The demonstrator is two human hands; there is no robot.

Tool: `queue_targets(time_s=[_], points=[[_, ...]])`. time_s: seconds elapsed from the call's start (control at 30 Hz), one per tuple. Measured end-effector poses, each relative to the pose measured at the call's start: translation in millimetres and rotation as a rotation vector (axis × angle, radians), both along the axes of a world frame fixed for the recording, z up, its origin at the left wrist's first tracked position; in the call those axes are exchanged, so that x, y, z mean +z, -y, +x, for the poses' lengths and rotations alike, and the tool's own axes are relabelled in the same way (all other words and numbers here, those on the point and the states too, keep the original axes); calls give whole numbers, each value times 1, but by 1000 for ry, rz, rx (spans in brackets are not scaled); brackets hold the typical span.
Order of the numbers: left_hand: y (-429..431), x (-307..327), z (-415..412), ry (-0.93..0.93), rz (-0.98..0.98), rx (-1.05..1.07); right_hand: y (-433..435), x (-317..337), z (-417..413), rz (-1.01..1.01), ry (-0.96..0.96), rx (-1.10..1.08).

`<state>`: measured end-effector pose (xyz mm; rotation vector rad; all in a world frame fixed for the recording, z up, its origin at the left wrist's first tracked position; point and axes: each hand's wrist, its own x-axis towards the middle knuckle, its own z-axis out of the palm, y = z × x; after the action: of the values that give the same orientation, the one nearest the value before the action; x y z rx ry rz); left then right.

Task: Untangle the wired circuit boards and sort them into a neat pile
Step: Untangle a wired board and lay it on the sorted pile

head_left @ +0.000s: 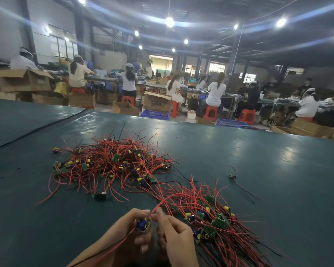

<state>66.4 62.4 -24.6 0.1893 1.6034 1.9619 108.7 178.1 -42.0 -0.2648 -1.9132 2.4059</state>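
Judging from the desk (278, 170), the work is perhaps half done. The tangled heap (112, 162), far and left, holds many boards not yet separated. The sorted pile (216, 220), near and right, has its wires lying mostly one way. The left hand (123, 228) grips one circuit board (143, 224), near the middle, and the right hand (174, 234) pinches its red wire (163, 202) with the fingers. I count two heaps, one held board, a right stray board (233, 175) and a left stray board (100, 195); boards inside the heaps are too many to count.
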Motion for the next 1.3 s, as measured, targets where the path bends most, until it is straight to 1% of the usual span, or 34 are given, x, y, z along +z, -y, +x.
queue_targets(time_s=[0.03,0.07,0.13,0.17,0.2,0.23,0.3,0.37,0.43,0.5,0.57,0.63,0.67,0.7,0.77,0.8,0.83,0.9,0.93,1.07,1.2,1.3], points=[[5,0,7,-52,-39,-101,2,0,1,-4,2,26],[8,-7,5,-15,-19,-114,3,0,1,-21,1,49],[4,-3,5,79,-105,-83,4,0,1,-60,-11,38],[1,-1,4,161,-82,-45,4,0,0,-69,-22,0],[1,0,4,228,-3,-35,3,-1,-1,-76,-32,-47],[3,-2,6,266,88,-23,1,-1,-1,-84,-39,-89],[6,-10,3,309,166,15,1,-1,-2,-82,-49,-159],[5,-12,3,269,162,9,0,-1,-3,-84,-55,-224],[5,-14,5,167,151,-33,-2,-2,-4,-109,-65,-298],[5,-16,6,16,149,-99,-3,-2,-4,-101,-80,-343],[4,-21,7,-166,59,-168,-3,-2,-4,-76,-96,-359],[0,-23,10,-292,14,-117,-1,-1,-3,-66,-103,-371],[-3,-21,13,-318,11,-61,0,0,-2,-69,-102,-372],[-4,-20,14,-310,17,20,0,1,-2,-71,-100,-370],[-5,-27,12,-234,-33,217,-1,0,-2,-59,-90,-368],[-4,-29,11,-203,-55,276,-1,0,-2,-47,-81,-361],[-5,-32,8,-163,-62,291,-1,0,-2,-36,-75,-350],[-5,-32,9,-67,-23,275,1,1,0,-16,-75,-319],[-5,-31,9,-58,-8,253,2,2,1,-8,-79,-299],[-3,-26,7,-160,92,190,2,5,3,11,-76,-209],[-1,-24,9,-247,53,156,2,4,2,22,-42,-165],[-2,-22,10,-313,32,154,0,3,-1,30,-42,-193]])
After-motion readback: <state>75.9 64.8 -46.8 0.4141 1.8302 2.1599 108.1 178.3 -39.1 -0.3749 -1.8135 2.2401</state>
